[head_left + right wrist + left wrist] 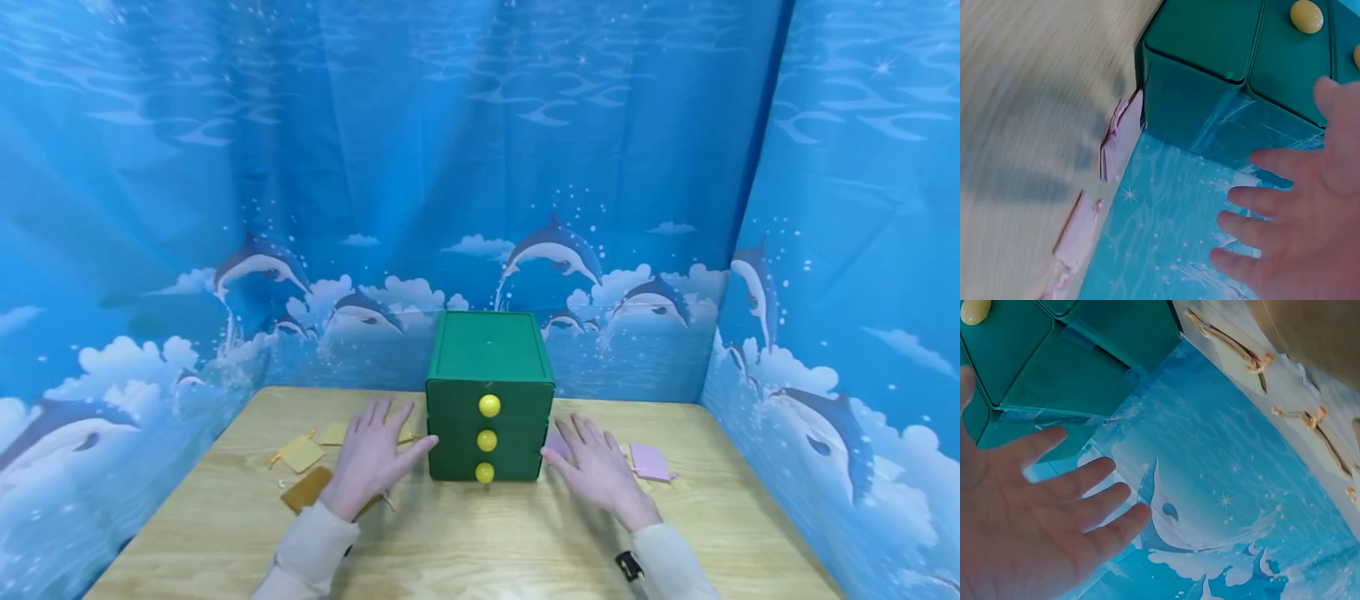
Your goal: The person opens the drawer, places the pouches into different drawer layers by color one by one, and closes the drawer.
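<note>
A green box of drawers (491, 346) with three round yellow knobs (489, 406) down its front stands at the middle of the table. My left hand (375, 458) is at its left, fingers spread and straight, the thumb tip overlapping the box's front left edge in the head view. On the other side, my right hand (596, 467) has its fingers spread too, its thumb tip right at the right edge. Both palms show bare in the wrist views. Yellow drawstring pouches (302, 454) and a brown pouch (306, 490) lie around my left hand, partly hidden by it. Pink pouches (649, 462) lie by my right hand.
The light wooden table (480, 542) ends at a blue curtain (480, 167) printed with dolphins, which hangs behind and along both sides. Clear tape (1229, 106) shows on the side of the box in the right wrist view. A black strap buckle (628, 567) hangs at my right sleeve.
</note>
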Demonstrator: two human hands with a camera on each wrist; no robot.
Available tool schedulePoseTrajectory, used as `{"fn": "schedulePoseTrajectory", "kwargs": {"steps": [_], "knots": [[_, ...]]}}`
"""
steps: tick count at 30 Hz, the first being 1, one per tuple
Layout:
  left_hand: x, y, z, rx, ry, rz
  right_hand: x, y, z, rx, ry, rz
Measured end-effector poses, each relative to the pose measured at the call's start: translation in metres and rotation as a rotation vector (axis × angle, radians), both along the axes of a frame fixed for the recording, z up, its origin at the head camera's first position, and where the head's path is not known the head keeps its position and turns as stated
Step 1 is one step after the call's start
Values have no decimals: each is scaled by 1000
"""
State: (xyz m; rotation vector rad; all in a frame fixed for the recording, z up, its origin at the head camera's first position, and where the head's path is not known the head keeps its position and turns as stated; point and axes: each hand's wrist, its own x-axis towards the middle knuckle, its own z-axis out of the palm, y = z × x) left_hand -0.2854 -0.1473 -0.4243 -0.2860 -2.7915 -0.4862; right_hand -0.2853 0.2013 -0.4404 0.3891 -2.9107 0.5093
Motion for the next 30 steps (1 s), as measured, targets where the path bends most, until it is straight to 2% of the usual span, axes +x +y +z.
{"fn": "schedulePoseTrajectory", "kwargs": {"steps": [3,6,8,11,15,17,20,23,30], "knots": [[1,3,0,77,20,10,-2,-2,-2,-144,20,11],[0,8,0,208,61,14,-5,-7,-1,-382,2,42],[-1,12,-1,295,117,3,-7,-10,0,-546,-5,59],[-2,18,-1,384,208,-7,-4,-19,11,-739,-36,69],[-3,27,0,481,304,-32,-7,-26,13,-925,-58,56],[-4,31,1,543,336,-68,-16,-26,7,-1017,-55,64],[-6,38,1,628,378,-157,-19,-28,13,-1100,-73,68],[-7,44,1,660,402,-230,-22,-30,20,-1155,-81,80],[-7,55,0,681,377,-306,-25,-28,36,-1181,-106,88]]}}
